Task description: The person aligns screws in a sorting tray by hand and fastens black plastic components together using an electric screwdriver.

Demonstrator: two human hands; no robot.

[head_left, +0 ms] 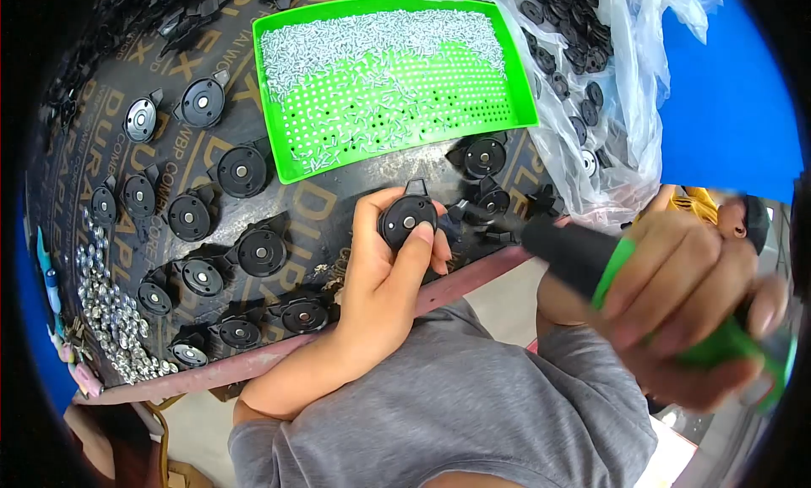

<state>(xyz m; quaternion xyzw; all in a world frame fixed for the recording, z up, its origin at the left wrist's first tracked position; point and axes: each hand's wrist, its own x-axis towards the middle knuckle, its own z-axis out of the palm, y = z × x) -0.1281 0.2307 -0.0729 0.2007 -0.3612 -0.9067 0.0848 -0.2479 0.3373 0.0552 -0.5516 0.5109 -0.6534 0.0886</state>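
Beyond your left hand lies a tray of pins. Discs sit left and right of that grip; a bag lies farther right.

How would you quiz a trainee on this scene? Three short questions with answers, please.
1. True or false: the green tray is empty.
2. What do the fingers of the right hand grip? a) scissors b) a green-and-black tool c) a paintbrush
3. Fill in: the left hand's ____ presses on the face of a black round part.

Key: 1. False; it holds many small silvery pieces. 2. b. 3. Thumb.
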